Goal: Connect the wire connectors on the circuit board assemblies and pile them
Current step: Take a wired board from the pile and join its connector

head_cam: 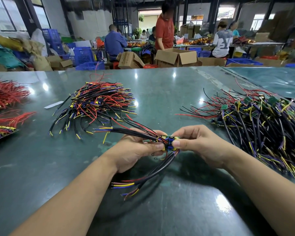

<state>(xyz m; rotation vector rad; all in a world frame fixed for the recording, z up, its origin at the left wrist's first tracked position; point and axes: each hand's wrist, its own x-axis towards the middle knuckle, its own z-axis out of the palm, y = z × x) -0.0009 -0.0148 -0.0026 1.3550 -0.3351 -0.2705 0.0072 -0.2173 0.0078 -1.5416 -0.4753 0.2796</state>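
A small green circuit board assembly [169,142] with blue and yellow parts is held above the green table [160,92], between both hands. My left hand [138,149] grips its left side, thumb on top. My right hand [196,143] pinches its right side between thumb and fingers. Black sheathed wires [134,132] run from it to the upper left, and others [153,174] hang to the lower left with yellow, blue and red ends. A pile of wired assemblies [99,103] lies ahead on the left. Another pile with green boards [262,120] lies on the right.
Bundles of red wires [5,94] and a tray of parts [2,132] sit at the left edge. A white slip [53,105] lies near the left pile. Beyond the table's far edge are cardboard boxes [175,57], blue crates [83,56] and several people.
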